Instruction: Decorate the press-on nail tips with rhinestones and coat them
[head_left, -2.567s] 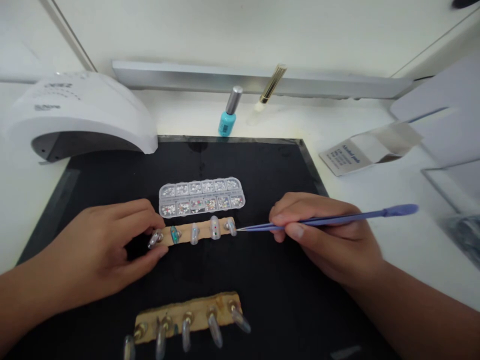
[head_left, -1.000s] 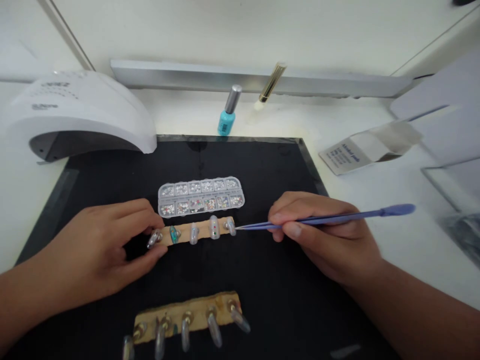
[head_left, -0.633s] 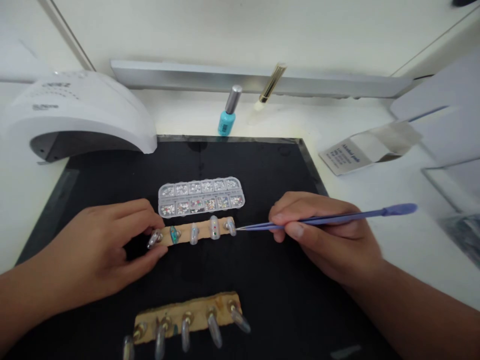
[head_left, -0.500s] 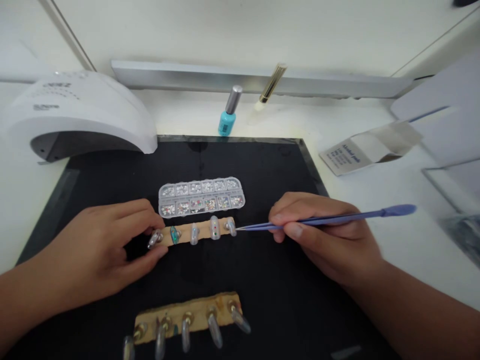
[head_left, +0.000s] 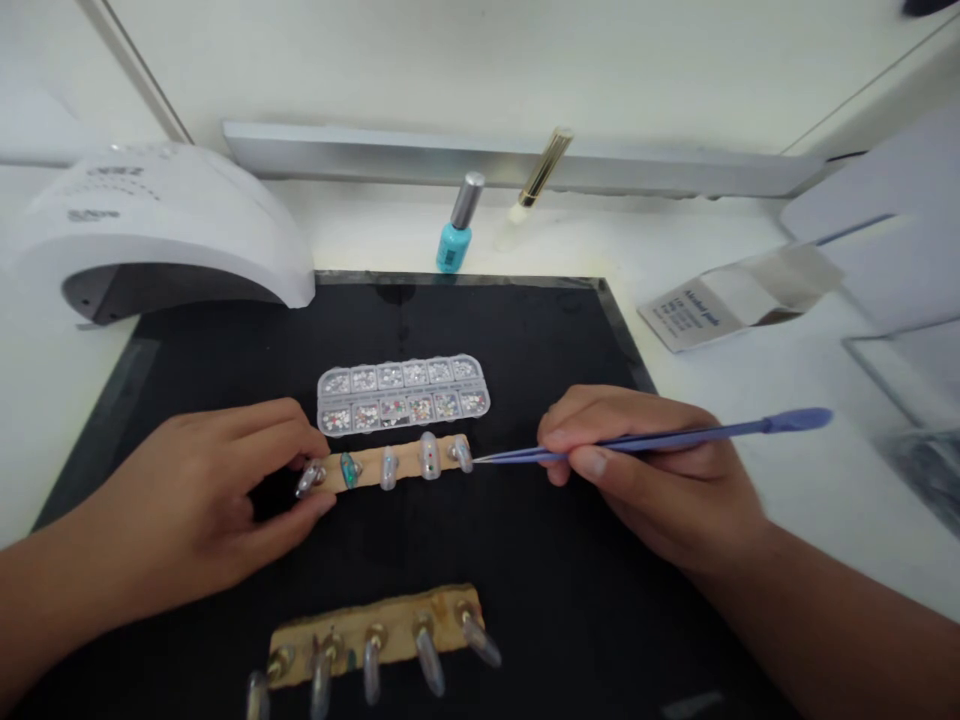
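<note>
My left hand [head_left: 225,490] grips the left end of a light wooden strip [head_left: 371,467] between thumb and fingers. Several decorated false nails stand along the strip; one is teal [head_left: 349,470], and another [head_left: 429,456] carries small coloured stones. In my right hand [head_left: 652,470] are blue tweezers [head_left: 675,437], pinched between thumb and fingers. Their tips are at the rightmost nail [head_left: 464,456]; whether they touch it, I cannot tell. Just behind the strip lies a clear case [head_left: 403,393] with small compartments of stones.
Nearer me, a second strip [head_left: 397,630] bears several nails on the black mat [head_left: 555,600]. Behind are a white lamp [head_left: 172,220], a turquoise polish bottle [head_left: 454,245] and a gold-capped bottle [head_left: 546,168]. An alcohol pads box [head_left: 694,310] lies at the right.
</note>
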